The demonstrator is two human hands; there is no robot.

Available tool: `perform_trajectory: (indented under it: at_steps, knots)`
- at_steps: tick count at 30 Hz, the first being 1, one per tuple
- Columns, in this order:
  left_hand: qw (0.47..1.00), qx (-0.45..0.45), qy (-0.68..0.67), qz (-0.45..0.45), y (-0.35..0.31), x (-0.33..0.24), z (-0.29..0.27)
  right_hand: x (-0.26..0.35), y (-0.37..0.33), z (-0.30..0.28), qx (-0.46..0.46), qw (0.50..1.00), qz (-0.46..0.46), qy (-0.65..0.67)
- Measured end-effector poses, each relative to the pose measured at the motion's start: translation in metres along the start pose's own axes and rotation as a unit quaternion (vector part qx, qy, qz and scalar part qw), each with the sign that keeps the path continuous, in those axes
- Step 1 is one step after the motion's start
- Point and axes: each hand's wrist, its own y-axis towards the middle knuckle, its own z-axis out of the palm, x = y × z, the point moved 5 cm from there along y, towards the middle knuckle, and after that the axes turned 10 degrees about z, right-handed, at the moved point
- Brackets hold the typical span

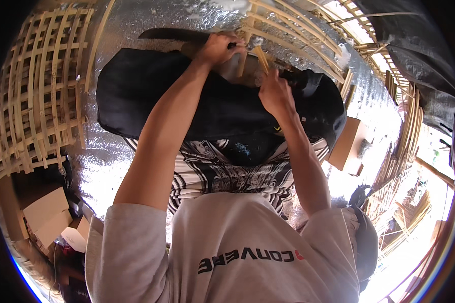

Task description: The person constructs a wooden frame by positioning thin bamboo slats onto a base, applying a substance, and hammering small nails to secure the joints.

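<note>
My left hand (220, 49) is closed round the grip end of a large machete (173, 34). Its dark, broad blade points out to the left, above a black cloth (146, 93) spread over my lap. To the right, my right hand (277, 95) grips a short bamboo strip (262, 59) that stands up out of the fist, slightly tilted. A second pale strip (243, 59) shows between the two hands; what holds it is hard to make out. My patterned trousers (212, 166) show below the cloth.
A woven bamboo lattice (40, 86) stands at the left. Long bamboo strips (298, 35) lie at the far right on a shiny silver sheet (131, 30). Cardboard boxes (48, 209) sit at lower left, with another cardboard piece (348, 144) right of my lap.
</note>
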Motion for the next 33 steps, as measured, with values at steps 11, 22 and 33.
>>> perform_trajectory:
  at_steps: [11, 22, 33]
  knots:
    - [0.911, -0.011, 0.009, -0.413, -0.005, -0.023, 0.009, -0.032, -0.012, -0.034, -0.112, 0.977, -0.050, 0.172]
    - [0.889, 0.012, -0.185, -0.420, -0.037, -0.009, 0.019, -0.020, -0.017, -0.003, -0.062, 0.978, -0.056, 0.192]
    - [0.887, 0.015, -0.247, -0.391, -0.032, -0.015, 0.027, -0.024, -0.013, 0.001, -0.073, 0.977, -0.074, 0.188]
